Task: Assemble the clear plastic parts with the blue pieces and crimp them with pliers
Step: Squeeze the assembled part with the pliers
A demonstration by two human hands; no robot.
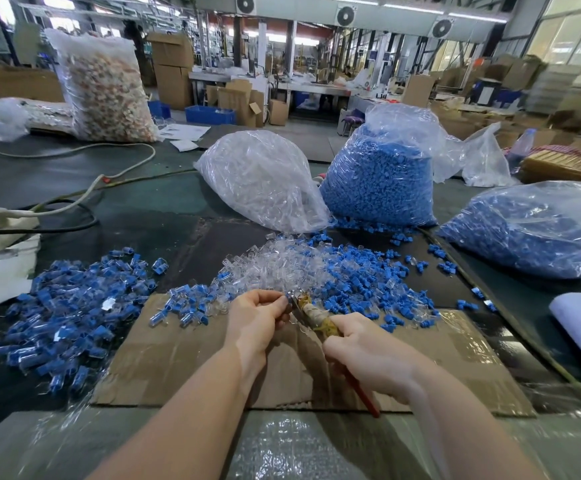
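Left hand (254, 318): fingers (268, 297) curled in, pinching something small at the pliers' nose; likely one clear-and-blue piece, but the hand hides it, so cannot say for sure. Right hand (368, 355): wrapped around the pliers (311, 315), taped grip inside the fist, one red handle poking out below the palm. How far the jaws are closed cannot be told.

Judgement: crimp step in hand, with a joined piece offered to the pliers. Next move likely calls for a firm squeeze with the piece held square, then a drop onto the finished pile and a reach for fresh parts.

Both hands work above a cardboard sheet (178, 358) on the dark counter (136, 188). Just beyond the fingers, a loose heap of clear plastic parts (275, 268), and to its right scattered blue pieces (368, 275). Left of the cardboard, a wide pile of assembled pieces (64, 306), blue inside clear. Farther back, a bag of clear parts (261, 181), a bag of blue pieces (379, 181), and a second blue bag (531, 230) at right.
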